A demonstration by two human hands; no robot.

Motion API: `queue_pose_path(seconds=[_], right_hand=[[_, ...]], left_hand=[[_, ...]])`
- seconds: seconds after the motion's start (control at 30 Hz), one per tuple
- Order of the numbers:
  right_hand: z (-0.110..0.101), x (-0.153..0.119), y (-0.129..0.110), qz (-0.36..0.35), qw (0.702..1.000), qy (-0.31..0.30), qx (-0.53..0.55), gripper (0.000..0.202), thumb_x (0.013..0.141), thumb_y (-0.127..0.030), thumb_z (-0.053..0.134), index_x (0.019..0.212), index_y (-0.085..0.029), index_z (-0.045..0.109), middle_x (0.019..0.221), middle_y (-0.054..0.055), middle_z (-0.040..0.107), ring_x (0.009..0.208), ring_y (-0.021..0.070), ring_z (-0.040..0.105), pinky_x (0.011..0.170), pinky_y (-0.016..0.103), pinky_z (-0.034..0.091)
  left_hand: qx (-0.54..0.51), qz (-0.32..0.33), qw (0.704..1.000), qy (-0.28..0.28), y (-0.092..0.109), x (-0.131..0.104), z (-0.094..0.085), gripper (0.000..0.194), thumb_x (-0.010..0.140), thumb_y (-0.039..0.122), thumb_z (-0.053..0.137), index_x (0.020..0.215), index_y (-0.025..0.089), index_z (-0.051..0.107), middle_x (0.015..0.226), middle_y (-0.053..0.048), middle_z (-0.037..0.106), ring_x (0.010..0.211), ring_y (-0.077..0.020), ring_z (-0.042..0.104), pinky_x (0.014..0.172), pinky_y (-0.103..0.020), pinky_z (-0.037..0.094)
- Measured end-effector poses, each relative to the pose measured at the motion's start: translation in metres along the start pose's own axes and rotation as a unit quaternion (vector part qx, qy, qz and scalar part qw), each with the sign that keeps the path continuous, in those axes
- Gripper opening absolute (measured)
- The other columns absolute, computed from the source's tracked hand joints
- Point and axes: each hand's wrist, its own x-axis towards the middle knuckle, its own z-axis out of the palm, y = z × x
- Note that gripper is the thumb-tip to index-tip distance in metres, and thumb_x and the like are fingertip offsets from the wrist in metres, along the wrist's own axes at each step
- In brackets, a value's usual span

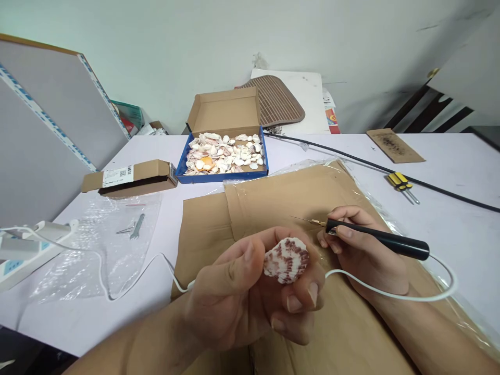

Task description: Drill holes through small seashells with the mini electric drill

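Note:
A white scallop shell with reddish-brown markings (287, 260) is held up between the thumb and fingers of my left hand (253, 291). To its right, my right hand (363, 255) grips a black pen-shaped tool (385, 240) like a pencil. The tool has a brass collar and a thin needle-like tip pointing left, above and apart from the shell. A white cable (390, 294) runs from the tool's rear end, loops under my right hand and passes behind my left hand. Both hands are above a brown cardboard sheet (281, 198).
A blue-sided box (222, 178) full of shells stands at the back. Left are a long carton (140, 177), a small wrench (137, 227) on plastic film and a power strip (35, 260). Yellow-black screwdrivers (399, 181), a black rod (351, 158) and a cardboard piece (394, 146) lie right.

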Motion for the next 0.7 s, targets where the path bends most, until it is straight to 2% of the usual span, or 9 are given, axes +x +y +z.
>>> queue_pose_path(seconds=[0.13, 0.33, 0.53, 0.63, 0.7], right_hand=[[0.0, 0.0, 0.0, 0.003, 1.0, -0.002, -0.002, 0.022, 0.077, -0.037, 0.097, 0.092, -0.028, 0.083, 0.069, -0.001, 0.063, 0.062, 0.0149, 0.058, 0.065, 0.032, 0.051], [0.005, 0.0, -0.001, -0.006, 1.0, 0.016, -0.012, 0.026, 0.07, -0.036, 0.099, 0.087, -0.027, 0.08, 0.063, -0.002, 0.062, 0.058, 0.016, 0.057, 0.059, 0.032, 0.049], [0.004, -0.001, 0.001, -0.02, 1.0, 0.001, -0.009, 0.019, 0.078, -0.032, 0.092, 0.091, -0.026, 0.08, 0.062, -0.003, 0.061, 0.056, 0.0143, 0.052, 0.064, 0.033, 0.051], [0.006, 0.0, 0.001, -0.024, 1.0, 0.008, -0.013, 0.019, 0.075, -0.031, 0.092, 0.089, -0.025, 0.08, 0.058, -0.004, 0.06, 0.054, 0.0147, 0.051, 0.063, 0.033, 0.049], [0.009, 0.001, 0.0, -0.025, 0.999, 0.02, -0.009, 0.021, 0.071, -0.03, 0.092, 0.086, -0.025, 0.079, 0.055, -0.005, 0.059, 0.052, 0.014, 0.05, 0.061, 0.032, 0.046]], left_hand=[[0.008, 0.0, 1.0, 0.001, 0.0, -0.001, -0.001, 0.041, 0.105, 0.06, 0.069, 0.115, 0.02, 0.064, 0.086, -0.001, 0.047, 0.067, -0.0133, 0.032, 0.057, -0.023, 0.03], [0.034, 0.021, 0.999, -0.004, -0.001, -0.001, -0.002, 0.04, 0.106, 0.059, 0.07, 0.115, 0.02, 0.063, 0.086, 0.0, 0.048, 0.065, -0.0119, 0.033, 0.057, -0.024, 0.03], [0.068, 0.043, 0.997, 0.003, -0.002, 0.002, -0.005, 0.043, 0.104, 0.061, 0.071, 0.112, 0.019, 0.067, 0.083, 0.001, 0.046, 0.066, -0.0115, 0.033, 0.058, -0.023, 0.031], [0.097, 0.058, 0.993, 0.03, 0.003, 0.001, -0.007, 0.043, 0.102, 0.062, 0.075, 0.11, 0.02, 0.07, 0.079, 0.002, 0.046, 0.064, -0.0108, 0.033, 0.057, -0.022, 0.034], [0.155, 0.084, 0.982, 0.067, 0.009, -0.001, -0.009, 0.045, 0.099, 0.065, 0.077, 0.109, 0.021, 0.072, 0.076, 0.003, 0.05, 0.063, -0.0104, 0.036, 0.058, -0.022, 0.037]])
